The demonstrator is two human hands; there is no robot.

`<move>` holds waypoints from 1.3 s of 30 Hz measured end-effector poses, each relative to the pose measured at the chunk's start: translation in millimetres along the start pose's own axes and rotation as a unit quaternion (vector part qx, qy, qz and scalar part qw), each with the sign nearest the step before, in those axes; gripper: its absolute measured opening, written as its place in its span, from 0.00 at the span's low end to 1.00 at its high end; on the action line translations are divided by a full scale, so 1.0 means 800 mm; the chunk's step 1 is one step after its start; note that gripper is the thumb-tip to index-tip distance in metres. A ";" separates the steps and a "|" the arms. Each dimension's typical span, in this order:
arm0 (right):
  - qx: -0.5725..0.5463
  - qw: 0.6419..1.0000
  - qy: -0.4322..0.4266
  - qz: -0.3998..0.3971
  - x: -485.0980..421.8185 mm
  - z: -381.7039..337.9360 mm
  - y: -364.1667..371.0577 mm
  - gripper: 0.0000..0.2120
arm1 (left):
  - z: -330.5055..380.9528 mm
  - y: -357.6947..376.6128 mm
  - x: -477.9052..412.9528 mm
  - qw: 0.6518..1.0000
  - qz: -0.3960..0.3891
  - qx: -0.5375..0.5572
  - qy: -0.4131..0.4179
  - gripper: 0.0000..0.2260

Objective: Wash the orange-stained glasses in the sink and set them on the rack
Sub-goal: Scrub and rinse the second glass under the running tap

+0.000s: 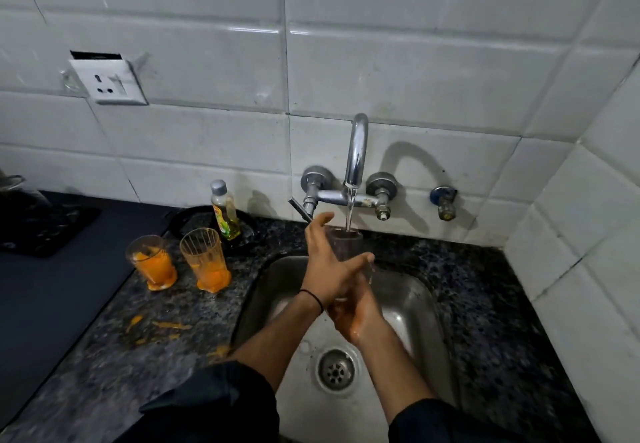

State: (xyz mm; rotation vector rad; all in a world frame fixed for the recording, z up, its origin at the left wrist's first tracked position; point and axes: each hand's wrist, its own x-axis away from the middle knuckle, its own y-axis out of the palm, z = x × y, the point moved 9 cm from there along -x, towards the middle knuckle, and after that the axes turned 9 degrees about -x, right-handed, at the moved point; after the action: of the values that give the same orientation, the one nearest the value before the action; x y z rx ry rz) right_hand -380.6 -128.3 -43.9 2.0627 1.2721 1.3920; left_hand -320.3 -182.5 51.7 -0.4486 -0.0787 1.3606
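Right hand point(353, 319) beneath glass point(346, 243), left hand point(325, 269) across its side

One head-worn wide-angle view looks forward and steeply down, close over the sink point(408, 304) at lower centre, tiled wall point(381, 61) filling the upper frame.
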 end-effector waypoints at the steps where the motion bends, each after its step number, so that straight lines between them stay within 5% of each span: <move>1: 0.019 1.000 -0.011 0.009 0.000 0.003 -0.001 0.21 | -0.014 0.005 -0.001 0.997 -0.018 0.053 -0.057 0.38; 4: 0.157 0.981 -0.093 0.059 -0.002 -0.013 -0.012 0.19 | -0.043 0.023 0.000 0.976 -0.097 0.118 -0.155 0.30; 10: 0.277 0.901 -0.334 -0.025 0.036 -0.054 0.021 0.22 | -0.017 0.022 -0.004 0.985 -0.084 0.094 -0.113 0.23; 17: 0.429 0.811 -0.373 -0.140 0.039 -0.081 0.049 0.40 | -0.036 0.031 -0.003 0.909 -0.220 0.271 -0.228 0.20; 22: 0.497 0.764 -0.393 -0.125 0.039 -0.079 0.066 0.33 | -0.066 -0.023 -0.035 0.922 -0.081 0.223 -0.305 0.17; 25: 0.512 0.751 -0.408 -0.087 0.038 -0.075 0.064 0.29 | -0.070 -0.056 -0.075 0.955 -0.021 0.114 -0.271 0.16; 29: 0.487 0.772 -0.407 -0.047 0.032 -0.081 0.066 0.26 | -0.046 -0.072 -0.117 0.985 0.017 -0.087 -0.151 0.13; 33: 0.435 0.809 -0.394 -0.041 0.027 -0.091 0.069 0.24 | -0.005 -0.060 -0.116 0.918 -0.006 -0.396 0.002 0.15; 36: 0.329 0.889 -0.317 -0.040 0.013 -0.086 0.062 0.21 | 0.000 -0.054 -0.117 0.899 -0.020 -0.437 0.008 0.13; 39: 0.173 0.968 -0.183 0.017 -0.007 -0.057 0.039 0.20 | -0.022 -0.060 -0.116 0.941 -0.061 -0.325 -0.073 0.17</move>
State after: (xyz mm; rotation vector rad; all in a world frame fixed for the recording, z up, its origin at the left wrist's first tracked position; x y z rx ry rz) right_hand -405.8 -158.0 -4.7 2.4330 1.3919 0.7840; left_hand -291.1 -282.4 71.7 -0.8773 -0.6820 1.2212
